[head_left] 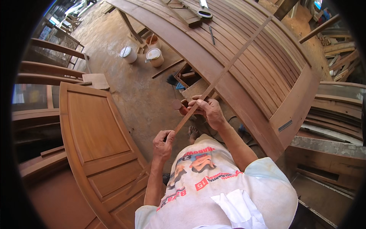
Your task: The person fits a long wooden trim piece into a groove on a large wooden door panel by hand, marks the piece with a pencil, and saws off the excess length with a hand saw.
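My left hand (164, 143) is closed round the lower end of a long, thin wooden strip (239, 51). Further up it, my right hand (209, 110) grips the same strip, thumb on top. The strip runs diagonally away over a slatted wooden panel (263, 76), which spans the upper right. A handsaw (204, 14) and a pencil (212, 35) lie on that panel, and a short metal piece (285, 125) sits on its near right board. A reddish wooden cylinder (176, 105) shows just beyond my right hand, partly hidden by it.
A panelled wooden door (103, 129) stands at my left beside stacked frames (49, 110). On the floor (114, 68) are several buckets (154, 57) and a box with scraps (187, 75). More stacked wood (335, 110) lines the right. My bare foot (192, 133) shows below the strip.
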Motion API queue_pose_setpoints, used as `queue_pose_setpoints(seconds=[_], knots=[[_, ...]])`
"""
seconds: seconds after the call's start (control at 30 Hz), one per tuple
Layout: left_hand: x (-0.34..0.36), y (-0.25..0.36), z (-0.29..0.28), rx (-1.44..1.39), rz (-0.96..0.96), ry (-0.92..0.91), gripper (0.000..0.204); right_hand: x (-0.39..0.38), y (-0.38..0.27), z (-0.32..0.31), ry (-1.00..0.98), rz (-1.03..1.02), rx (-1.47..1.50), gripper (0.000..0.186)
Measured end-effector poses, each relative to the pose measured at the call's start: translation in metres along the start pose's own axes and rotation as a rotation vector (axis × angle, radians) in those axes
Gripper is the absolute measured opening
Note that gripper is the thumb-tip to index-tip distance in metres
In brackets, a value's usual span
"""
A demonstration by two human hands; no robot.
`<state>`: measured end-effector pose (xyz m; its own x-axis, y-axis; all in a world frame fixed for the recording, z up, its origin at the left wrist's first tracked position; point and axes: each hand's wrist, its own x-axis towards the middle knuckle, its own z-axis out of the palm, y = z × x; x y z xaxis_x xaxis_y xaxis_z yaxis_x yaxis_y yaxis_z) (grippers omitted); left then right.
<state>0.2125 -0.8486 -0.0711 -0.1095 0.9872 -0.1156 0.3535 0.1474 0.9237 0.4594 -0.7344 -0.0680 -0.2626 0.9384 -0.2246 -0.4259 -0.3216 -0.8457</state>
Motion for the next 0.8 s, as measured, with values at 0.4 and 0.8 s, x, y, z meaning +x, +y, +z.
queue_pose_setpoints(seconds=[0.4, 0.8], knots=[[0.152, -0.005, -0.074, 0.042, -0.090, -0.257, 0.032, 0.107, -0.010, 0.052, 0.162, -0.087, 0.039, 0.033], [0.327, 0.014, -0.171, 0.107, 0.502, -0.462, 0.028, 0.176, -0.047, 0.139, 0.596, -0.589, -0.125, 0.033]])
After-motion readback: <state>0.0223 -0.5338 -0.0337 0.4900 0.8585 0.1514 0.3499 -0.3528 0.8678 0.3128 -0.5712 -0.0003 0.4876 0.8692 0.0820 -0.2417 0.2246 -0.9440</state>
